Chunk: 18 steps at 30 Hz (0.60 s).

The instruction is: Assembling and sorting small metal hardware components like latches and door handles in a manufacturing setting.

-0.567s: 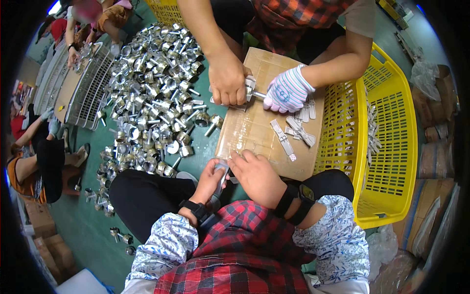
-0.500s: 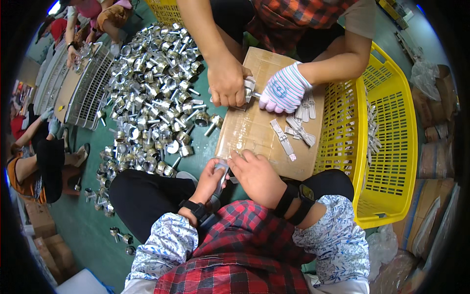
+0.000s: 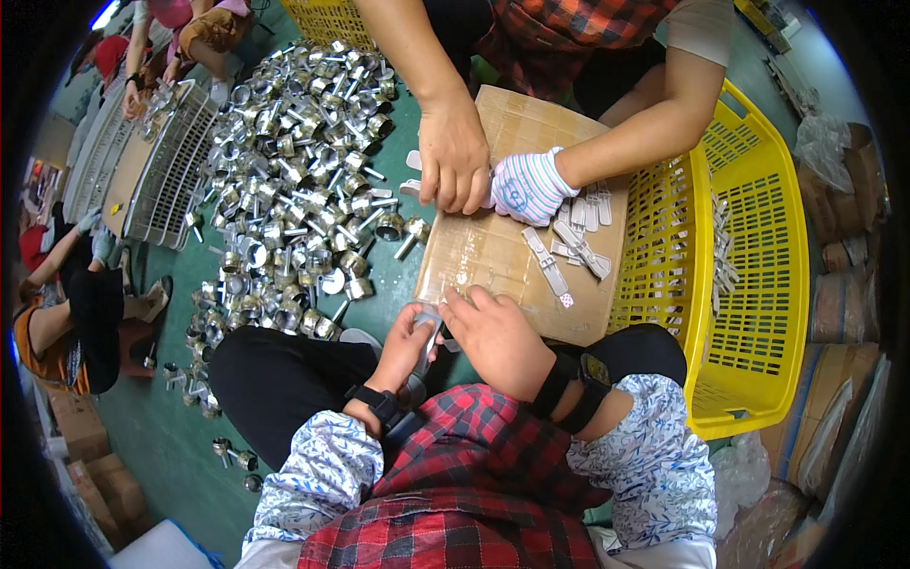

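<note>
My left hand [image 3: 403,346] is closed around a grey, flat plastic piece [image 3: 427,332] at the near edge of a cardboard sheet [image 3: 474,251]. Right beside it, my right hand [image 3: 502,346] has its fingers bent together with the tips close to that piece; its thumb and whatever it grips are hidden. Several pale grey plastic strips [image 3: 545,266] lie on the cardboard to the right. Across from me, a co-worker's bare hand [image 3: 455,156] and striped-gloved hand [image 3: 533,188] meet over more grey strips [image 3: 413,161] at the cardboard's left side.
A large heap of metal cups with stems [image 3: 294,180] covers the green floor on the left. Yellow plastic baskets [image 3: 749,379] stand at the right, with grey strips inside. Other people work by a white crate [image 3: 180,171] at far left. Cardboard boxes [image 3: 834,398] line the right side.
The co-worker's bare hand has turned its fingers downward, and the gloved hand has shifted left against it. My own hands have hardly moved.
</note>
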Available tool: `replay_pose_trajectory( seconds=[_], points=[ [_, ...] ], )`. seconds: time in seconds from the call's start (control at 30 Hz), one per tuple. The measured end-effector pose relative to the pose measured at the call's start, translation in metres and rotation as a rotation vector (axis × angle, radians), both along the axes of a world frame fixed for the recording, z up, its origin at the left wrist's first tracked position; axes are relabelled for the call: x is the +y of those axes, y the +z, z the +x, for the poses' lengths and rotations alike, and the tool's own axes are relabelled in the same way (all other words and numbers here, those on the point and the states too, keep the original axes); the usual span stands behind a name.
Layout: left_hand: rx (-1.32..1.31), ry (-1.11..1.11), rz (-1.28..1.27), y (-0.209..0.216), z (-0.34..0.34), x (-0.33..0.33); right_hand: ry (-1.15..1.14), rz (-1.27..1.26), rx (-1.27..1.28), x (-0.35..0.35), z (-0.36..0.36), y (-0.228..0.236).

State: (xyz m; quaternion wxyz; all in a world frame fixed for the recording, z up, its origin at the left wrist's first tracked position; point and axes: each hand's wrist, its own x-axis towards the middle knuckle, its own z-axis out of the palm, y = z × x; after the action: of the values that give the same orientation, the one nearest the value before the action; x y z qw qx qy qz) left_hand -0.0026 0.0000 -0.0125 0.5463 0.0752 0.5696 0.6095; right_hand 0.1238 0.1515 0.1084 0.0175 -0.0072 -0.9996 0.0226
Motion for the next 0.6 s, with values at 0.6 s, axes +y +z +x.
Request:
replay_pose_trajectory(
  seconds=[0.6],
  points=[
    [-0.056,-0.024,-0.035,0.008,0.002,-0.012,0.014,-0.264,0.091,0.000,0.006,-0.007]
  ],
)
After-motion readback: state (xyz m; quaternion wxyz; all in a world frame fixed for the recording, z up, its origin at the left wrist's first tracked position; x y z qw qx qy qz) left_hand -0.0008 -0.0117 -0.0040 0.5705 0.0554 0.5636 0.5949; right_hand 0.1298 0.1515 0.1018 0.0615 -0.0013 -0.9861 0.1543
